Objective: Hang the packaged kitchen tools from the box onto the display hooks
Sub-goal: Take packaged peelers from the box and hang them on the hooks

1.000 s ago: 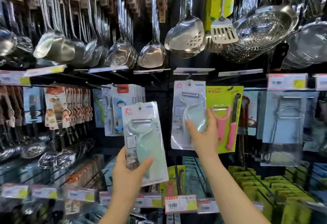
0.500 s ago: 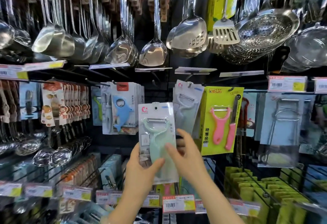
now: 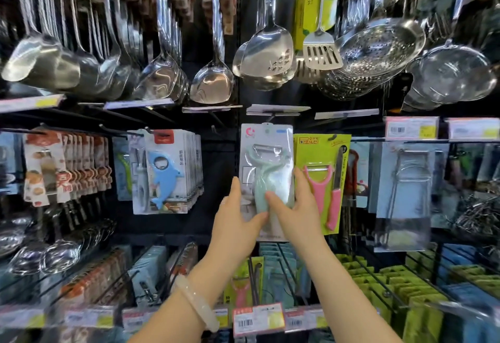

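**Both Hands on the Mint Peeler Pack at the Display Wall**

The pale card-backed blister pack holding a mint-green Y-shaped peeler (image 3: 266,169) stood upright in the middle row of the display, its top edge up by the black hook (image 3: 270,118) — whether the hook had passed through the hanging hole could not be told. The left hand (image 3: 238,223) held the pack's lower left edge, thumb across the front and fingers straight up along the side. The right hand (image 3: 296,207) gripped the lower right part, thumb laid on the peeler's handle, the other fingers wrapped round the right edge. A pale jade-like bangle (image 3: 198,303) sat on the left wrist.

Just beside the pack on the right hung a lime-green card with a pink peeler and pink-handled knife (image 3: 322,183), touching or nearly touching it. To the left, well apart, hung a row of white cards bearing a blue dolphin-shaped opener (image 3: 163,172). Above — on the upper row — hung polished steel ladles (image 3: 212,80), a slotted steel turner (image 3: 320,55) and a perforated steel skimmer (image 3: 378,47). A white-and-red barcode price tag (image 3: 258,318) sat on the rail below the hands.
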Motion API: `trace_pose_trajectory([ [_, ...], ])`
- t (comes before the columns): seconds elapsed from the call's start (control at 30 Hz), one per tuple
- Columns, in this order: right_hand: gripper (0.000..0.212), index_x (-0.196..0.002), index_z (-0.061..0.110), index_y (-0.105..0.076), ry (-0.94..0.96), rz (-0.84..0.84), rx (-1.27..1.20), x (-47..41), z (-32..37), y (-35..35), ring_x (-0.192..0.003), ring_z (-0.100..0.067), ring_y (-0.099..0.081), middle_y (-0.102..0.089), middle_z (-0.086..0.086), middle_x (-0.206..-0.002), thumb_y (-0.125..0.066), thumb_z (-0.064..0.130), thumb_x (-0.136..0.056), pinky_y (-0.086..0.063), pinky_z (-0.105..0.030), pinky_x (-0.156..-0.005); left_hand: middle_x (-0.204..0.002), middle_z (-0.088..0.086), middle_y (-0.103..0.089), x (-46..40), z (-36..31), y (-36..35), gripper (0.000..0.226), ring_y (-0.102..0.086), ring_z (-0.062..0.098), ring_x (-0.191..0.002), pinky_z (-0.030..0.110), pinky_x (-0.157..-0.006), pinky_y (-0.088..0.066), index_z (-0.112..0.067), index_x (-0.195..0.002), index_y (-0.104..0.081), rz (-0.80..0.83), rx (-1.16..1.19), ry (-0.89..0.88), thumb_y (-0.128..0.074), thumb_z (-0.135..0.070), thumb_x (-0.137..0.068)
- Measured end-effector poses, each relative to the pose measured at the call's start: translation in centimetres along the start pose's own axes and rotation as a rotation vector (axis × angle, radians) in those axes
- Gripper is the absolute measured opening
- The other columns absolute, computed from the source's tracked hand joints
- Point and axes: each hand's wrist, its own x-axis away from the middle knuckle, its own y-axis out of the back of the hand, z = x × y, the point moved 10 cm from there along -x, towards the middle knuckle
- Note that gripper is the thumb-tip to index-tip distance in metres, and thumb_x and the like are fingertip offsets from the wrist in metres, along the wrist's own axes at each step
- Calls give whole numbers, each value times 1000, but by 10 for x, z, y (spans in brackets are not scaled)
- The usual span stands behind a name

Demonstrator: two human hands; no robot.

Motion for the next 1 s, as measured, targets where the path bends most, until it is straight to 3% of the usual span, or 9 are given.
trace_pose_trajectory([
  [0.1,73,-150,19,-19,-8,1,13,-9,2,2,-123,11,-17,-24,10,-154,-61,17,-90,-16,-8,-99,-146,0,-35,-9,-7,-2,87,-35,5,-124,4,-72,-26,-25,-152,-5,2,-10,-27,-65,-20,-89],
  [0.2,72,-150,20,-20,-12,-4,28,-10,-4,3,-119,14,-21,-29,20,-144,-61,16,-91,-17,2,-94,-128,-8,-39,-11,-3,-6,88,-39,3,-117,11,-75,-29,-28,-151,-3,23,-36,-7,-65,-22,-89],
  [0.3,69,-148,20,-24,-11,-9,44,-11,-10,3,-107,25,-30,-29,33,-125,-61,11,-90,-21,14,-73,-130,-5,-41,-10,0,-10,89,-35,-2,-106,10,-77,-28,-26,-152,-2,54,-63,-2,-65,-20,-89],
  [0.47,71,-149,19,-22,-1,-32,30,-15,-8,5,-117,14,-23,-31,22,-132,-62,15,-90,-20,5,-87,-140,-2,-41,-12,-7,-7,88,-31,-5,-103,6,-78,-25,-25,-152,-6,42,-36,-20,-66,-17,-88],
  [0.6,62,-142,25,-29,6,-38,48,-18,-6,7,-98,32,-28,-34,33,-117,-60,11,-91,-23,12,-76,-135,-2,-42,-17,-9,-7,86,-34,-1,-110,3,-67,-29,-26,-152,-9,37,-30,-33,-66,-17,-88],
  [0.7,68,-148,19,-24,-10,-36,75,-19,-10,5,-111,16,-27,-37,25,-132,-60,16,-91,-21,-1,-92,-133,-2,-44,-19,-5,-9,85,-38,1,-111,5,-69,-30,-23,-152,-11,40,-45,-27,-66,-17,-87],
  [0.77,67,-148,19,-25,-36,-32,69,-20,-15,4,-113,6,-31,-41,23,-135,-60,18,-91,-25,-9,-93,-129,-6,-43,-19,-1,-10,84,-42,7,-118,4,-68,-32,-25,-151,-15,36,-51,-18,-67,-16,-86],
  [0.87,69,-150,18,-21,-66,-23,99,-22,-20,3,-126,0,-30,-32,8,-150,-59,20,-92,-24,-18,-99,-132,-9,-38,-21,3,-12,87,-39,3,-117,0,-68,-33,-26,-152,-11,36,-53,-14,-67,-18,-86],
  [1.0,70,-151,16,-15,-46,-27,265,-27,-18,-1,-139,-17,-29,-29,-3,-153,-55,22,-94,-26,-24,-104,-134,-7,-45,-29,12,-22,92,-45,7,-115,9,-82,-37,-22,-152,-2,140,-102,26,-67,-18,-87],
])
